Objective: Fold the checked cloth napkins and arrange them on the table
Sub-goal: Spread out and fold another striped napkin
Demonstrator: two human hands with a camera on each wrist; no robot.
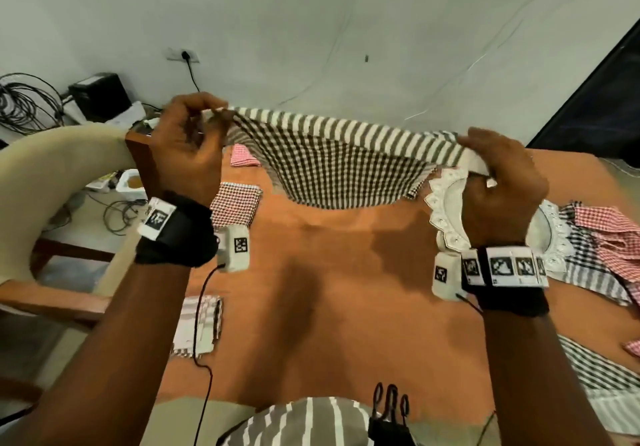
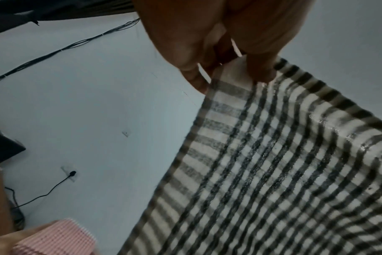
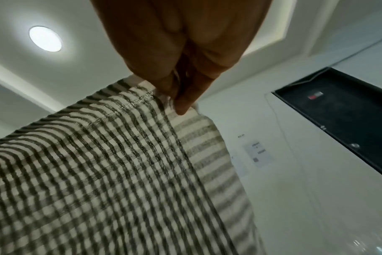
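Note:
A black-and-white checked napkin (image 1: 332, 161) hangs spread in the air above the orange table (image 1: 329, 289). My left hand (image 1: 187, 140) pinches its upper left corner and my right hand (image 1: 498, 175) pinches its upper right corner. The left wrist view shows my fingers (image 2: 260, 69) clamped on the cloth (image 2: 273, 172) corner. In the right wrist view, fingers (image 3: 185, 96) pinch the napkin (image 3: 98, 172) edge. Folded napkins lie at the table's left: a pink one (image 1: 244, 156), a red-checked one (image 1: 233, 203), a grey one (image 1: 199, 324).
A white lacy plate (image 1: 446, 210) sits under my right hand. Loose red and black checked napkins (image 1: 606, 248) pile at the right edge, and another (image 1: 602, 369) lies at the near right. A cream chair (image 1: 52, 175) stands left of the table.

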